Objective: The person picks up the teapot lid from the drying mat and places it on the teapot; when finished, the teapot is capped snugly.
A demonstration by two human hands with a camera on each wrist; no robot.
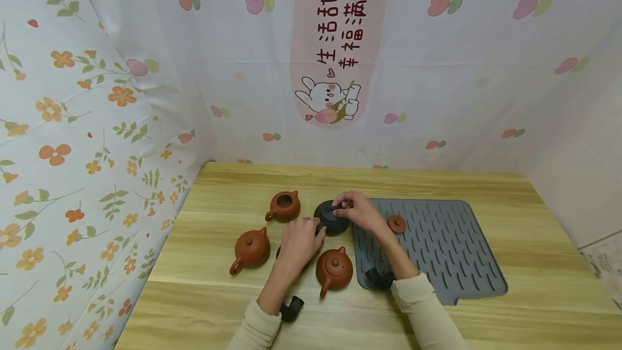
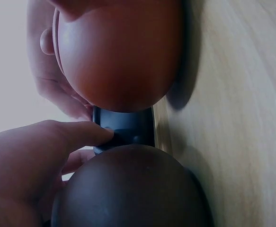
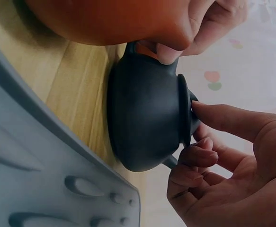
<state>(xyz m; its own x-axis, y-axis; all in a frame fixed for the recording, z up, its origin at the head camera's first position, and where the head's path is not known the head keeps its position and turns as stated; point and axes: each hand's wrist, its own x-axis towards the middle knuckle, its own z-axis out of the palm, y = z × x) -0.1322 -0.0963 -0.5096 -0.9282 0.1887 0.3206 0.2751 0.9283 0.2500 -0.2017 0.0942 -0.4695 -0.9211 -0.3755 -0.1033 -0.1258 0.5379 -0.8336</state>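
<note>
Gripping one black teapot: both hands; three brown teapots, one loose lid.

reddish-brown clay teapots with lids on: 2 | reddish-brown clay teapot without lid: 1 | black clay teapot: 1 | loose reddish-brown clay lid: 1 | grey ribbed silicone mat: 1

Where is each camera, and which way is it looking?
Head: worn on the head, looking down at the table, teapots and grey mat; both forearms and hands show.
Left wrist: by the left hand, facing the black teapot and a brown teapot.
Right wrist: by the right hand, facing the black teapot's lid side-on.
Shared: all three show the black teapot.
</note>
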